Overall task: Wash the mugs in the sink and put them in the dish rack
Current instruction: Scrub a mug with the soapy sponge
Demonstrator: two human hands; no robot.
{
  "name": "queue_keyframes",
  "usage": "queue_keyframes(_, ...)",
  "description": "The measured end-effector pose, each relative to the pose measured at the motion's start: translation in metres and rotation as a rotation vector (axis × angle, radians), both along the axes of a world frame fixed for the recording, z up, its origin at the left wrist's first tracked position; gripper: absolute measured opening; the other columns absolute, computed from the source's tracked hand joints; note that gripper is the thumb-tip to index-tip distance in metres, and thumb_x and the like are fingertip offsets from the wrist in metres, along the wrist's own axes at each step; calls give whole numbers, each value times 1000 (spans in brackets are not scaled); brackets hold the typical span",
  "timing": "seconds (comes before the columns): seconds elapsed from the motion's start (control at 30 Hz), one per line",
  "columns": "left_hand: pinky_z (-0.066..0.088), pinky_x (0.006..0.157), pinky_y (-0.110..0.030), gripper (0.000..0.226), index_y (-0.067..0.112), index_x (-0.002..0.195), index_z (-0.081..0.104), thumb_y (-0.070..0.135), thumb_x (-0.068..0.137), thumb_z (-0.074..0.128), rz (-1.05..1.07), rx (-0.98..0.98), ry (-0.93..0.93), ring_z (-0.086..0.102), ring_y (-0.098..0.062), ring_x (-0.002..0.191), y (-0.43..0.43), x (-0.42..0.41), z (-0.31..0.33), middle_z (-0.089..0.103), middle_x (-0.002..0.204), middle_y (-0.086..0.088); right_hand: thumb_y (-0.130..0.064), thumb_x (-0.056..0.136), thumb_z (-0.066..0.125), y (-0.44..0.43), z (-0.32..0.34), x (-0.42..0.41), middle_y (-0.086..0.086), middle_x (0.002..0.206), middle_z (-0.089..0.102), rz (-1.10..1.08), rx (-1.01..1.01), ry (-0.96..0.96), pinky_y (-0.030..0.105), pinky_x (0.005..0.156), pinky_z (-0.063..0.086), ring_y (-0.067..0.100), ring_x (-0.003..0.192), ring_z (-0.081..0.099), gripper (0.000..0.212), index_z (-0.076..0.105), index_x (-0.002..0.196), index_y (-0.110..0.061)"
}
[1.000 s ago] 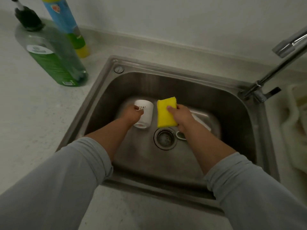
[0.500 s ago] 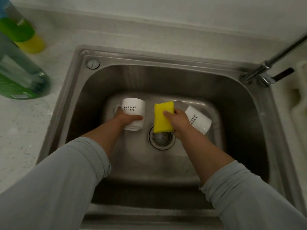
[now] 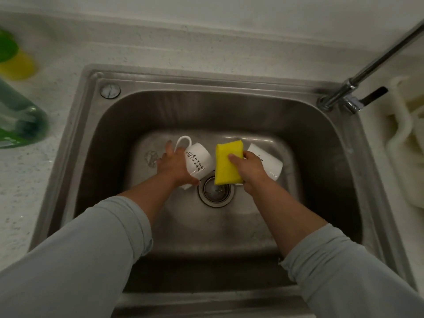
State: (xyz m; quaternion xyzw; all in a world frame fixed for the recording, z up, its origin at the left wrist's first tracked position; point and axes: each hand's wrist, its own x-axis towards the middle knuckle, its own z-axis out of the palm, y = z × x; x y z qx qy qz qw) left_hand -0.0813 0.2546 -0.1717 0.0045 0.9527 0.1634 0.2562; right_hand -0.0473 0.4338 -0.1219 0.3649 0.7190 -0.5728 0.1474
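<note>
Two white mugs with black lettering are in the steel sink (image 3: 321,171). My left hand (image 3: 174,165) grips the left mug (image 3: 198,160), which is tilted with its handle pointing up and left. A yellow sponge (image 3: 227,165) is held upright in my right hand (image 3: 251,169), just right of that mug and above the drain (image 3: 214,191). The second mug (image 3: 267,160) lies on its side on the sink floor behind my right hand, partly hidden by it.
A chrome faucet (image 3: 358,88) rises from the sink's back right corner. The white dish rack (image 3: 406,143) sits on the counter to the right. A green soap bottle (image 3: 18,125) and a yellow-green bottle (image 3: 13,60) stand on the counter at the left.
My left hand has tipped its mug so the handle points up and left. The sponge has stayed close beside it. The camera has moved in over the sink.
</note>
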Motion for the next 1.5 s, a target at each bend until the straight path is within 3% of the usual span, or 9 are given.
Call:
queue_keyframes(0.2,31,101,-40,112,19,138,24,43,49,88,-40,41,20,32,-30,125,6,1,4,33,137,-11,-23,91,60,6,-4,5,13,133,50,-24,-37,-12,49,98,46,31,115,53,51,43,136,-7)
queue_keyframes(0.37,27,104,-47,141,27,148,-11,39,49,90,34,92,-19,25,-35,133,10,3,8,23,147,-12,-22,91,60,13,-7,9,13,133,50,-40,-40,-6,48,97,46,31,115,53,51,42,136,-7)
queue_keyframes(0.47,29,99,-40,115,22,143,18,40,53,88,32,106,-17,28,-31,129,21,2,14,32,141,-8,-23,91,59,18,-9,11,13,133,50,-40,-46,-4,47,96,46,31,114,52,51,42,136,-7)
queue_keyframes(0.67,40,78,-32,40,19,82,49,43,69,78,-86,141,2,56,-27,99,42,-8,28,56,95,-3,-25,90,60,21,-9,16,14,134,49,-48,-32,1,51,98,45,32,116,51,52,42,136,-8)
queue_keyframes(0.77,38,67,-28,33,21,65,45,29,75,76,-72,276,-9,58,-25,85,41,-4,33,53,78,0,-25,91,60,26,-7,18,13,134,48,-58,-39,2,50,99,44,32,117,50,54,40,138,-8)
queue_keyframes(0.93,40,67,-26,37,10,76,63,44,89,56,232,547,-181,57,-17,69,38,5,67,61,70,-4,-22,89,62,32,6,19,13,131,52,-102,-15,83,48,97,46,32,114,53,49,46,133,-8)
queue_keyframes(1.1,38,69,-27,23,6,77,68,22,89,56,300,508,42,54,-20,77,42,21,88,59,76,-7,-27,87,63,35,28,20,12,125,56,-3,141,215,47,97,45,29,112,55,42,53,126,-13)
queue_keyframes(1.27,25,56,-30,44,17,47,32,12,79,61,449,604,381,29,-9,50,43,39,113,30,48,2,-14,73,75,34,70,42,-7,84,54,253,337,509,23,69,43,12,79,52,35,48,95,-18)
queue_keyframes(1.5,26,53,-28,41,20,43,29,19,72,57,478,875,589,26,-6,45,46,66,162,26,45,5,-4,68,69,8,116,65,6,78,55,779,719,859,32,60,40,27,70,52,22,52,80,-12)
